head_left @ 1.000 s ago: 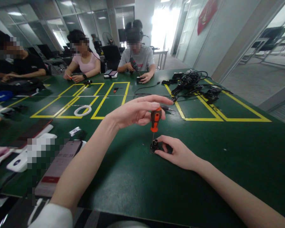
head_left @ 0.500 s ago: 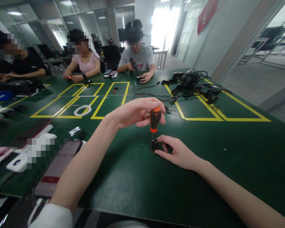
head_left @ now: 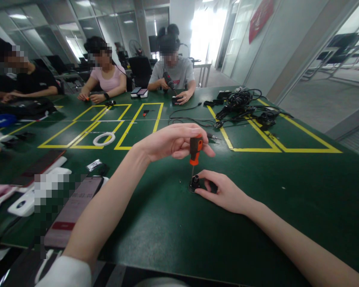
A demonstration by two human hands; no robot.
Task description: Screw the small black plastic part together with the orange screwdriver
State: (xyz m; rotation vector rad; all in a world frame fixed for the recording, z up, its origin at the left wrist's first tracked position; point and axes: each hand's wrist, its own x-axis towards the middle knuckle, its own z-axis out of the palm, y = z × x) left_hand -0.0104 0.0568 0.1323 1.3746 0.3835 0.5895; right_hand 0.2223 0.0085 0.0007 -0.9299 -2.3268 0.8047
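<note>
My left hand point(head_left: 179, 141) is closed around the handle of an orange and black screwdriver point(head_left: 195, 150), which stands nearly upright. Its thin shaft points down at a small black round part point(head_left: 194, 184) with a short raised tube, lying on the green table point(head_left: 155, 223). From the right, the thumb and fingertips of my right hand point(head_left: 224, 191) pinch this part against the table. Whether the screwdriver's tip sits in a screw is too small to see.
A phone point(head_left: 73, 211), a white power bank point(head_left: 40, 191) and a small packet point(head_left: 93, 165) lie at the left. A white ring point(head_left: 104, 138) sits near yellow tape. Black cables point(head_left: 239, 103) are heaped at the back right. Co-workers sit across the table, one holding a power drill point(head_left: 168, 81).
The screwdriver's handle has turned in my left hand, and the fingers around it have shifted. My right hand and the black part have stayed in place.
</note>
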